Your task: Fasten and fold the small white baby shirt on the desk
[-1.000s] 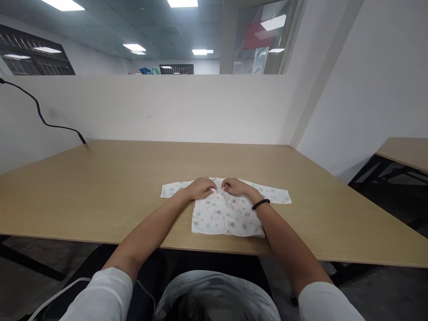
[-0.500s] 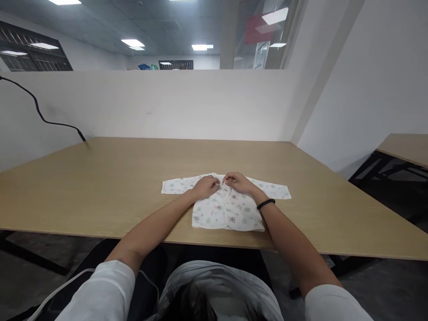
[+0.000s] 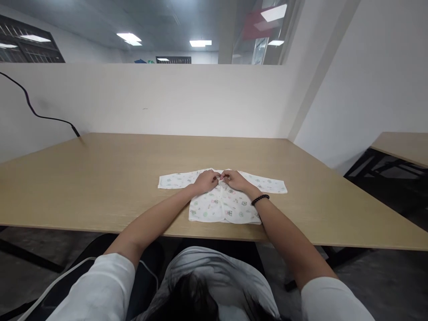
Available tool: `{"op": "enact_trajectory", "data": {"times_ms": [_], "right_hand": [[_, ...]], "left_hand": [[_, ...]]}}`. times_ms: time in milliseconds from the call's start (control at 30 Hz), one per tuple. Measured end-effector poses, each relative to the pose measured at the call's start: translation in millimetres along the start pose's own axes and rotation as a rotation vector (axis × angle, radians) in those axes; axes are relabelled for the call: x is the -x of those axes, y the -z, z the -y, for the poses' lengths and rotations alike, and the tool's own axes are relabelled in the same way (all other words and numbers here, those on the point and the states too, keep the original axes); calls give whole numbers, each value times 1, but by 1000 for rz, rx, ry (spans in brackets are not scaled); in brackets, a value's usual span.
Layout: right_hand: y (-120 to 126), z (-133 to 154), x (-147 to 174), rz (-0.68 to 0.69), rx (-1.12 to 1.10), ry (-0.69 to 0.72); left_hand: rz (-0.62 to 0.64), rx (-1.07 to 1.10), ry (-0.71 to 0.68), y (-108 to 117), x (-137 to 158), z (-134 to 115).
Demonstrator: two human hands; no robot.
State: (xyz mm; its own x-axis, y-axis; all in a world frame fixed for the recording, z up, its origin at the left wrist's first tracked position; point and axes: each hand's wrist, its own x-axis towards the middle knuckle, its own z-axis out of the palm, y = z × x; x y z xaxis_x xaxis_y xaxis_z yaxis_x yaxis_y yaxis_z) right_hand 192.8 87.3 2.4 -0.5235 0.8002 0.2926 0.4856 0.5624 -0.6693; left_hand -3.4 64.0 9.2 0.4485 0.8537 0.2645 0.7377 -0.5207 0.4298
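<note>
The left hand (image 3: 204,182) and right hand (image 3: 236,182) have drawn closer together over the past second; a clear gap lay between their fingertips, and now they almost meet at 12 o'clock on the shirt (image 3: 224,208); the work thus seems to have narrowed to one small spot at the collar (image 3: 219,170), with both front edges brought in towards each other there. Each grip looks pinched on the shirt's cloth near that spot; the fingers hide whether they hold a button, a snap or just an edge.

The shirt lies spread on the counter (image 3: 133,165), near its 6 o'clock edge; its sleeves (image 3: 175,181) reach out towards 10 and 2 o'clock, and its hem sits at 6 o'clock; the body has stayed largely flat, so the change appears confined to the top. Below the hands the front opening runs down to the hem, its two sides close together; whether they are fastened anywhere, I cannot tell. The bracelet (image 3: 260,199) circles the right wrist, at 4 o'clock from the pinched fingers.
</note>
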Motion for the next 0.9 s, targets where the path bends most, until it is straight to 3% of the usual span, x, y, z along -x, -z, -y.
{"op": "enact_trajectory", "data": {"times_ms": [467,733,900], "right_hand": [[-2,-8,-4,-15,13,91],[-10,-10,-10,-163,68,46],[-10,-8,-12,-218,124,44]], "left_hand": [[-47,156,152,-7,-3,4],[-43,245,229,-8,-7,4],[-103,278,287,-12,-9,5]]}}
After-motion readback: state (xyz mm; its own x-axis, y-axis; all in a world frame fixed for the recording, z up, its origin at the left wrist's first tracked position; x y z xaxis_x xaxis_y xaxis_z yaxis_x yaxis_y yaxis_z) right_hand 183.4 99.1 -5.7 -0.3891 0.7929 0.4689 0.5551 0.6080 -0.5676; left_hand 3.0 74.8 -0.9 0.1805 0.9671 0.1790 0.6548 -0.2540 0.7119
